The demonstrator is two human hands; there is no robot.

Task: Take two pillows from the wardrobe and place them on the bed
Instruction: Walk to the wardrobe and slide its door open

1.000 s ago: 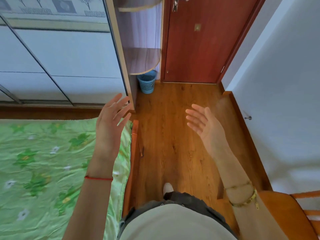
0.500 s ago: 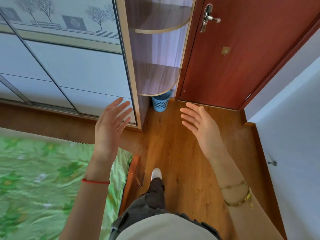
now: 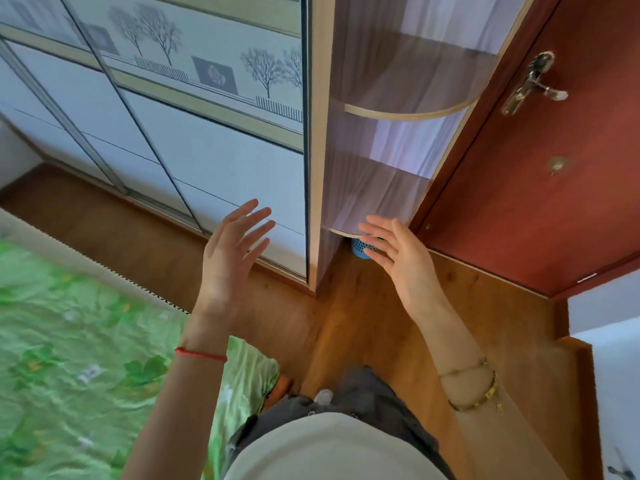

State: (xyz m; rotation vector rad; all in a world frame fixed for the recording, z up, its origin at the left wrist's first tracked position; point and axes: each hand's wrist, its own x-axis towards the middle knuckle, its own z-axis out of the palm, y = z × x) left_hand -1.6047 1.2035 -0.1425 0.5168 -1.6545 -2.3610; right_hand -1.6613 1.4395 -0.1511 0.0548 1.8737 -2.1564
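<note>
Ahead, the wardrobe [image 3: 194, 140] stands with its sliding doors closed, so the pillows are out of sight. Lower left lies the bed [image 3: 69, 358] under a green floral sheet. Both hands are raised, empty, fingers spread wide: left hand [image 3: 230, 258] before the door panel, right hand [image 3: 403, 261] covering part of a blue bin [image 3: 358, 248].

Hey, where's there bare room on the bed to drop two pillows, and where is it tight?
The green floral bed shows nothing lying on it in view, from its striped edge down to the left arm. The wood floor between the bed corner and the red door is open. It is tight by the corner shelves, where the blue basket sits behind the right hand.
</note>
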